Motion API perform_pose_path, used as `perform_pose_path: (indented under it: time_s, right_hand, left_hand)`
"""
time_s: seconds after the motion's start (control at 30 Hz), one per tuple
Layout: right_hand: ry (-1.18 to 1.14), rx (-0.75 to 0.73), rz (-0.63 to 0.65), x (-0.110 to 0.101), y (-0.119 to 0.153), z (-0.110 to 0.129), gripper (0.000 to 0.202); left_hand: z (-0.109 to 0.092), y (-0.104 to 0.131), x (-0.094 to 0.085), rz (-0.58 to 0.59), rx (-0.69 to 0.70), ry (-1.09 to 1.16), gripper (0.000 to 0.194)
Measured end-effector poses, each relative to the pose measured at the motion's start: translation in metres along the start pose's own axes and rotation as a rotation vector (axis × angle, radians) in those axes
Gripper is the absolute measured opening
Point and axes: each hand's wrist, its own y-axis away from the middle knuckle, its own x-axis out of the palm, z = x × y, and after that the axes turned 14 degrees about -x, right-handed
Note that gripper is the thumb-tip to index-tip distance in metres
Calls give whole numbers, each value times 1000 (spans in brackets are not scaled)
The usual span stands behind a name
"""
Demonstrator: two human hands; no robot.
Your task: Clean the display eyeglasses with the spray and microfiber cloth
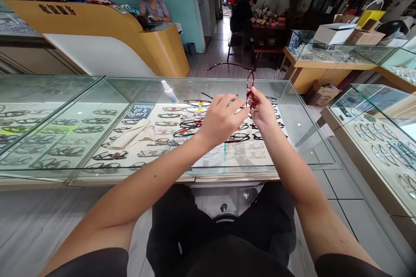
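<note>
Eyeglasses (250, 73), glossy dark red, arched temple (227, 64), in right hand (262, 109).

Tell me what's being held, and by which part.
Red-framed glasses: the right hand pinches the front frame, around its middle. The left hand is at the lower lens; whether it grips too cannot be told.

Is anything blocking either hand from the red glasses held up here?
Nothing visible does. The right hand grips the red glasses, and the left hand is right beside them; whether it touches them is unclear.
</note>
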Motion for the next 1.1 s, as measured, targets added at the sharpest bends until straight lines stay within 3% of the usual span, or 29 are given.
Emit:
perform_pose_path:
  time_s: [0.13,0.37,0.47,0.53,0.63,0.7,0.8,0.87,0.93,1.1]
  right_hand:
    - [69,23,-52,0,0,1,37]
    - [84,47,-186,-5,-5,8,41]
    - [81,-16,-83,-6,-3,19,38]
    - [98,-162,17,-6,1,30,35]
    - [220,-503,-31,-11,6,43,26]
    - [340,-630,-62,-14,5,49,27]
    - [390,-463,101,-13,1,52,47]
    - [364,-387,236,-4,0,55,50]
    - [360,-455,309,10,0,61,47]
    - [437,-735,314,52,2,86,36]
  left_hand:
    - [13,-11,14,-136,99,-30,23]
    - [31,-43,23,-12,115,172,27]
    - [43,-62,27,-17,36,225,21]
    - [53,-73,26,-63,-94,240,19]
    - [69,-86,16,-169,-306,308,20]
    - [77,-90,4,-229,-410,381,15]
    - [80,-92,-17,-274,-507,472,7]
    - [78,-91,-30,-295,-546,499,6]
    - [76,-89,-42,-342,-567,518,6]
    - [80,-83,-69,-499,-617,639,15]
